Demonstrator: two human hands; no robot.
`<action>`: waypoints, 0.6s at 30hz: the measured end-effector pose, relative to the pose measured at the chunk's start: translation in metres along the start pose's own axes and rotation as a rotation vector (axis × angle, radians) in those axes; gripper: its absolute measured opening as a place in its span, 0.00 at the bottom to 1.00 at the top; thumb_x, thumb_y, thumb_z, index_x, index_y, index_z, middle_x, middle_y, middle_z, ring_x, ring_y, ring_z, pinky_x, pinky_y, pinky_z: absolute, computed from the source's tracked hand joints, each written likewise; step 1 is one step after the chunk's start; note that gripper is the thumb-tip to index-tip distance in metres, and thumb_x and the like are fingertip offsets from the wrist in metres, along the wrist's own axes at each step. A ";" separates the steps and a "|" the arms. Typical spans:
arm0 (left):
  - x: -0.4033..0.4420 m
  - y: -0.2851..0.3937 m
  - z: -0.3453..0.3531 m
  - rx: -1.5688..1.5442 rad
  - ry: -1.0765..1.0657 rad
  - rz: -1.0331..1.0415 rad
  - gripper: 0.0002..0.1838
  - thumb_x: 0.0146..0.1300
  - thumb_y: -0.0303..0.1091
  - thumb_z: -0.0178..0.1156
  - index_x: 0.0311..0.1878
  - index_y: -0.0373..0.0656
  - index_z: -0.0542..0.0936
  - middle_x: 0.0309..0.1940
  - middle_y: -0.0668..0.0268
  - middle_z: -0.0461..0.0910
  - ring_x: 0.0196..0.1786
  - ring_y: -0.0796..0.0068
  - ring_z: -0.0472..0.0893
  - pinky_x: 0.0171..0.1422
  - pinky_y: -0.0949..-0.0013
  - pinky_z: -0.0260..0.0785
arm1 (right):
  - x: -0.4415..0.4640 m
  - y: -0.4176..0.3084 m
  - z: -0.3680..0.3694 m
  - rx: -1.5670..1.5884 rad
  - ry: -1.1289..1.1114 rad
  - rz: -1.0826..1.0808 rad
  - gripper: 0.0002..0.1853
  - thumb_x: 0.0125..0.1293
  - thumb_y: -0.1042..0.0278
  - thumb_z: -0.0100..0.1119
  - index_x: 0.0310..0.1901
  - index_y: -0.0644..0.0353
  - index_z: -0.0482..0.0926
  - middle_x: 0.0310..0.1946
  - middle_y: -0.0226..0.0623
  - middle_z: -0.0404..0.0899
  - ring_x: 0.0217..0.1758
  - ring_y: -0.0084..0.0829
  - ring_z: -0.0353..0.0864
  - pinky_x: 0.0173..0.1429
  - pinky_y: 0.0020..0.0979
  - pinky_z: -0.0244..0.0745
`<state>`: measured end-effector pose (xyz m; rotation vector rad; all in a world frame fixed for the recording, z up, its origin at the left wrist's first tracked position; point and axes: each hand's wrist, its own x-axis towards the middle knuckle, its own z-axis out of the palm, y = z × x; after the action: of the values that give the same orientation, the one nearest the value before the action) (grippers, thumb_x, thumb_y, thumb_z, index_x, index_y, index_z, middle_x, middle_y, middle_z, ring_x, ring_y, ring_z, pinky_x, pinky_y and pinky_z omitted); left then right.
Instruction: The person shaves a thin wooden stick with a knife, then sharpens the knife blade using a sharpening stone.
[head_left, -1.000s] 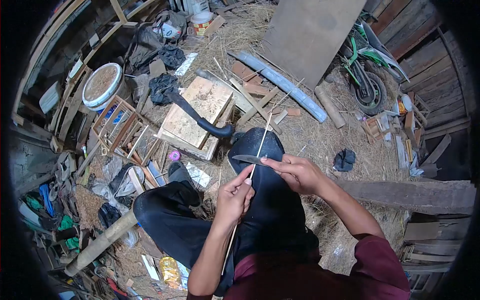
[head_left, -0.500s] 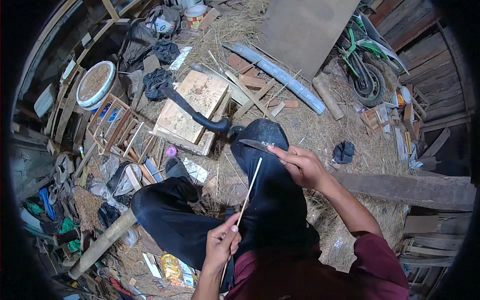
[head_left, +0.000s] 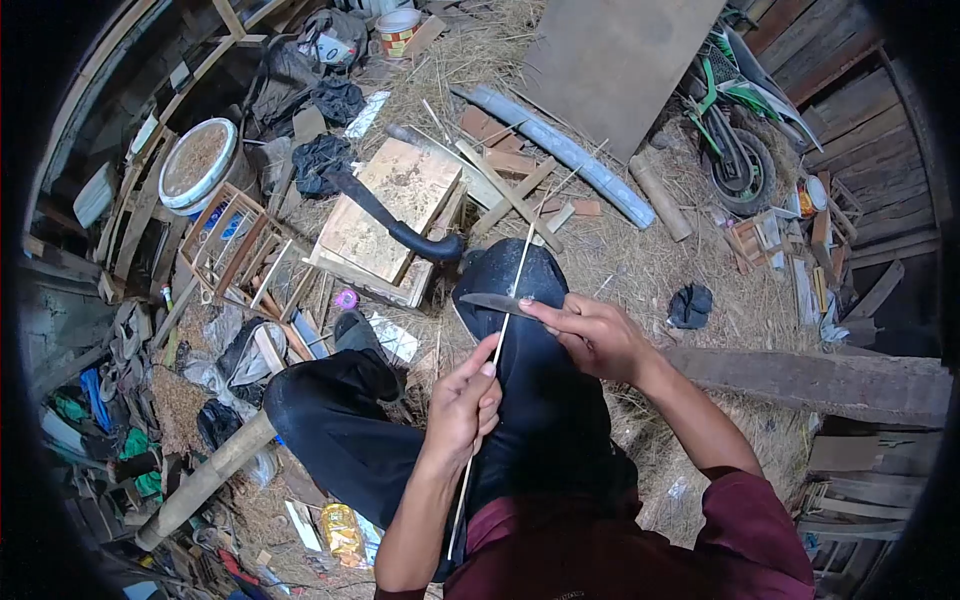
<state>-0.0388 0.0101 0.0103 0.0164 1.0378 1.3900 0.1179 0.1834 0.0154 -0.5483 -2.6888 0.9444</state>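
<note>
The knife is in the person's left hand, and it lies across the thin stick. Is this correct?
Not the left: the head view shows the knife in the right hand. It does lie across the thin stick.

We note stick (head_left: 515, 300) pale cream, knife (head_left: 490, 302) dull dark grey along blade. Trousers (head_left: 550, 420) black, whitish smudging at knee; shirt (head_left: 620, 550) maroon. We record machete (head_left: 402, 234) dark-bladed, black-handled; wooden block (head_left: 400, 182) pale tan, top speckled brown. Long curved strip (head_left: 562, 155) blue-grey. We find motorcycle (head_left: 733, 160) black, green and white. Tub (head_left: 187, 208) white-rimmed; bucket (head_left: 398, 40) white above, red-and-yellow patterned below. Packet (head_left: 343, 535) golden yellow. Small round object (head_left: 346, 299) bright pink. Straw (head_left: 475, 65) dull yellow-brown.
</note>
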 end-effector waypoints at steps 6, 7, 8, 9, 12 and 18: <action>-0.043 -0.020 -0.020 0.021 0.042 -0.040 0.23 0.72 0.33 0.53 0.69 0.44 0.69 0.17 0.77 0.60 0.15 0.89 0.56 0.17 0.81 0.46 | -0.005 0.006 0.003 0.067 0.047 -0.023 0.30 0.62 0.79 0.55 0.66 0.38 0.73 0.23 0.39 0.67 0.25 0.40 0.71 0.31 0.37 0.70; -0.047 -0.022 -0.021 0.011 0.048 -0.037 0.23 0.72 0.33 0.53 0.69 0.44 0.69 0.17 0.77 0.60 0.15 0.89 0.56 0.17 0.81 0.46 | -0.005 0.005 0.004 0.062 0.047 -0.012 0.30 0.63 0.78 0.55 0.66 0.38 0.73 0.23 0.39 0.67 0.25 0.39 0.71 0.31 0.37 0.70; -0.050 -0.022 -0.021 0.003 0.053 -0.034 0.23 0.72 0.32 0.53 0.69 0.44 0.69 0.17 0.77 0.60 0.14 0.89 0.56 0.17 0.81 0.46 | -0.005 0.004 0.006 0.058 0.048 0.001 0.30 0.63 0.78 0.55 0.66 0.38 0.73 0.23 0.39 0.67 0.25 0.39 0.71 0.31 0.37 0.70; -0.052 -0.020 -0.016 0.012 0.060 -0.042 0.22 0.72 0.32 0.53 0.69 0.44 0.70 0.16 0.77 0.60 0.14 0.89 0.56 0.17 0.81 0.46 | -0.006 0.002 0.007 0.052 0.052 0.013 0.30 0.63 0.77 0.55 0.66 0.38 0.73 0.23 0.39 0.67 0.25 0.39 0.70 0.31 0.37 0.70; -0.066 -0.025 -0.022 0.007 0.082 -0.034 0.22 0.72 0.31 0.52 0.68 0.43 0.70 0.16 0.77 0.59 0.14 0.89 0.55 0.16 0.81 0.46 | -0.005 0.003 0.004 0.030 0.067 0.031 0.28 0.65 0.76 0.55 0.66 0.38 0.73 0.24 0.40 0.67 0.25 0.39 0.71 0.31 0.37 0.70; -0.070 -0.030 -0.027 -0.008 0.093 -0.037 0.22 0.72 0.32 0.53 0.68 0.42 0.69 0.16 0.77 0.59 0.14 0.88 0.57 0.16 0.81 0.47 | -0.008 0.003 0.003 0.071 0.119 0.061 0.26 0.67 0.74 0.54 0.65 0.39 0.74 0.24 0.41 0.67 0.26 0.40 0.71 0.33 0.36 0.70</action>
<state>-0.0199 -0.0684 0.0186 -0.0729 1.1042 1.3719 0.1248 0.1801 0.0101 -0.6528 -2.5362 0.9865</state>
